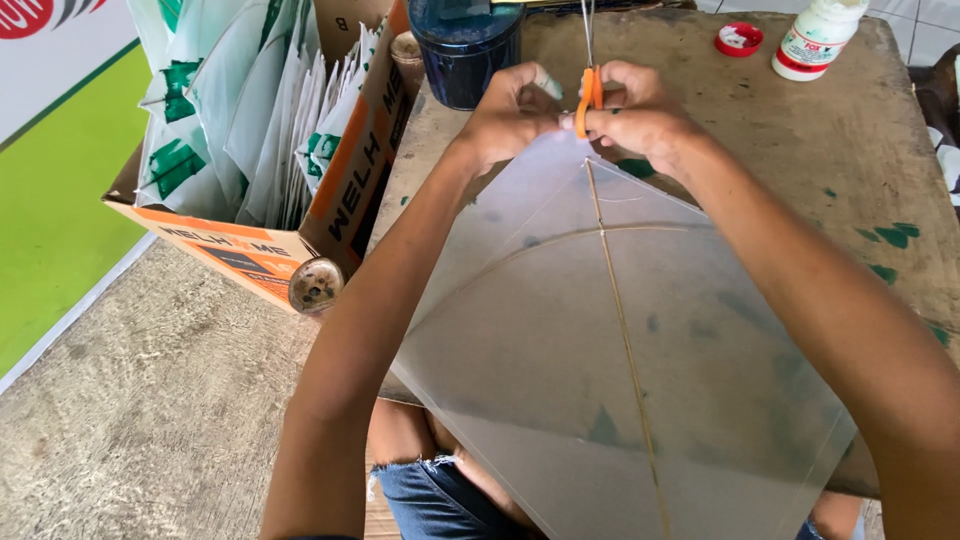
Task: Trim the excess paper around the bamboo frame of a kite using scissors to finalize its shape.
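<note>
Lying across the person's lap and the near edge of the counter [800, 150], a translucent diamond kite [600, 380] runs its long axis along the thin spine stick [625, 340], from 6 o'clock up to 12 o'clock, tip pointing away from the wearer. At that tip the left hand [515, 110] is closed in a pinch on the kite's top corner, while the right hand [635, 115] is closed around orange-handled scissors [588, 85], blades aimed toward 12 o'clock. Risk, as a judgement: a slip of the blades could tear the thin sheet or nick the pinching fingers, since both hands crowd one point. Farther off stand a dark blue tub [465, 50] at 11 o'clock, a white glue bottle [815, 35] and its red cap [738, 38] at 1 o'clock, and a cardboard box [260, 255] of folded kites at 10 o'clock.
</note>
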